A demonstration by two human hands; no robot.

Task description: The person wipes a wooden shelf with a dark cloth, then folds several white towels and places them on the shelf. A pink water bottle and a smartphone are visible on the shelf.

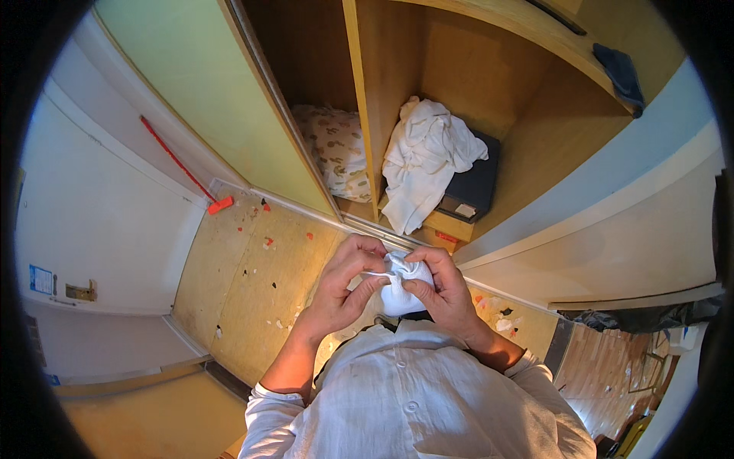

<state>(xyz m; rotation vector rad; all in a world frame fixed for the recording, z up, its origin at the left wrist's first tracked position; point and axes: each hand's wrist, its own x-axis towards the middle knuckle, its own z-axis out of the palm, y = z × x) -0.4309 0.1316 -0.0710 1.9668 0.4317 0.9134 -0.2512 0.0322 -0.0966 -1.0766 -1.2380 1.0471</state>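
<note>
In front of my shirt, both hands hold a small bundled piece of white knitted or ribbed fabric [401, 297]. My left hand [352, 287] pinches its left edge between thumb and fingers. On the other side, my right hand [440, 284] grips the top and right part, its thumb pressed on the front. Folds gather between the two thumbs; whether it is a sock or another garment I cannot tell. Beyond the hands, a crumpled white cloth [424, 149] lies partly over a dark box [473, 183] inside an open wooden wardrobe.
A red broom [221, 205] leans by the wall at the left. Red, black and white scraps lie on the floor [258, 287]. Patterned bedding [338, 149] fills the wardrobe's left section. A dark sock-like cloth [619, 74] hangs over a wardrobe edge. A white door [109, 218] stands far left.
</note>
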